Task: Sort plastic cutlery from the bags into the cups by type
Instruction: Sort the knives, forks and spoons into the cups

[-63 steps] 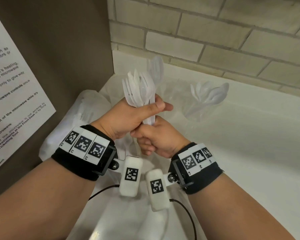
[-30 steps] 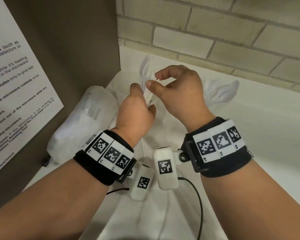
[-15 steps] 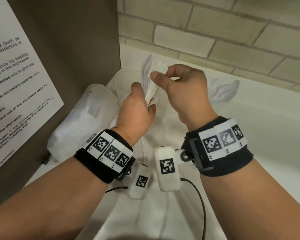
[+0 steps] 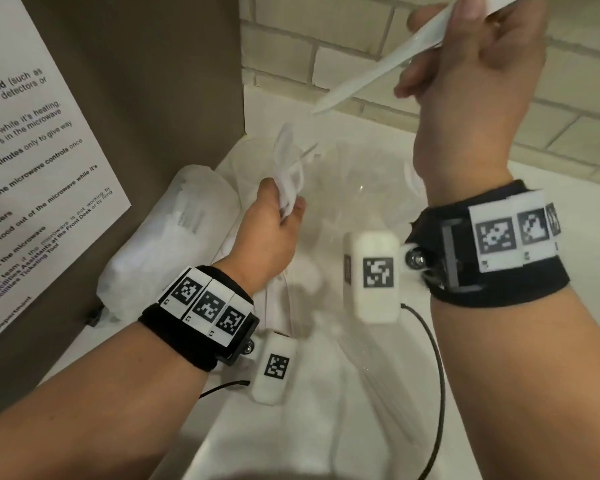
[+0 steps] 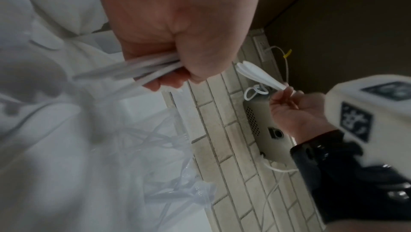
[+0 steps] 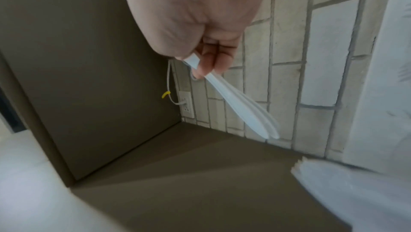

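Spoons (image 4: 378,69) are being pinched by their handle ends in the right hand (image 4: 471,74), raised well above the tabletop (image 4: 551,216), bowls pointing down and left. More cutlery (image 4: 288,171) is being gripped in the curled fingers (image 5: 169,82) of the left hand (image 4: 271,233), low over the clear cups (image 4: 326,188). Because only the tips are being held, the nested spoons may be fanning apart and one could be dropped beside a cup. The light cups are likely being put at risk of tipping by the lowered bundle. A bag (image 4: 167,233) is lying to the left.
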